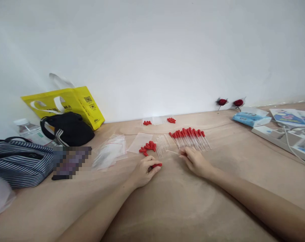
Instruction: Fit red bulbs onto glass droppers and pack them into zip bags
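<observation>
Well, the left grip [145,170] curls round one red bulb [156,165], the right grip [195,162] pinches one thin tube [173,152]; two roses [239,103] far right, brown worktop [162,208], white wall [152,60].

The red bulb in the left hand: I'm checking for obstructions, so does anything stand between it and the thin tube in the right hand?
Nothing visible stands between the red bulb in the left hand and the thin tube in the right hand. The loose tubes lie close beside that gap, on its far side.
</observation>
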`<state>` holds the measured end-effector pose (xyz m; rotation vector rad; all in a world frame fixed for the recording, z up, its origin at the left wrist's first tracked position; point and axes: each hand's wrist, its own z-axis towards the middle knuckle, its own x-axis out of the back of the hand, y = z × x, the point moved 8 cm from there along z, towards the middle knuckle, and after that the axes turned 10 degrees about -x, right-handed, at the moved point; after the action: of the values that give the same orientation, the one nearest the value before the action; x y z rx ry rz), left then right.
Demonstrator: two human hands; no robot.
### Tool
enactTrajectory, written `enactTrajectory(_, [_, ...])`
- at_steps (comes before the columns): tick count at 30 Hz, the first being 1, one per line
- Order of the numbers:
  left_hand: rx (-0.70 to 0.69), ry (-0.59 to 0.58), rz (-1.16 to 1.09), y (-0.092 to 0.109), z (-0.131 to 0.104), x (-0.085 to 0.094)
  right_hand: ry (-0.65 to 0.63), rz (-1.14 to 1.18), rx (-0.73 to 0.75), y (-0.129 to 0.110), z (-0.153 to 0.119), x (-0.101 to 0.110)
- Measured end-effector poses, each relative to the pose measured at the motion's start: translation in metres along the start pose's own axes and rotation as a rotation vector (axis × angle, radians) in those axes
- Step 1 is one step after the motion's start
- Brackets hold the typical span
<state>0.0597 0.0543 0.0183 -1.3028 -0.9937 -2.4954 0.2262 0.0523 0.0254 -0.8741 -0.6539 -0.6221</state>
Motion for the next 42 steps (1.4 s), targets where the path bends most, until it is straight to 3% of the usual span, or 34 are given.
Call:
enactTrajectory(5, [0.066,0.044,-0.015,0.005,0.003,-0.007,-0.085,0.005,0.076,-0.009,-0.028,-0.003])
enactTrajectory(12, [0.120,0.085,-0.076,-0.001,0.001,-0.006,-0.103,0.030,0.063,-0.025,-0.023,-0.015])
enactTrajectory(25, [0.200,0.087,-0.171,-0.004,0.000,-0.010,-0.077,0.044,0.095,-0.037,-0.028,-0.016])
enactTrajectory(29, [0.197,0.075,-0.123,-0.004,0.000,-0.011,-0.135,0.008,0.130,-0.039,-0.029,-0.019])
enactTrajectory(33, [0.135,0.005,-0.030,0.006,0.000,-0.012,-0.195,-0.069,0.196,-0.039,-0.028,-0.018])
enactTrajectory(37, [-0.007,-0.053,0.057,0.021,0.002,-0.013,-0.174,-0.118,0.256,-0.039,-0.028,-0.016])
enactTrajectory(42, [-0.163,-0.004,0.142,0.032,0.002,-0.012,-0.095,-0.110,0.249,-0.039,-0.025,-0.015])
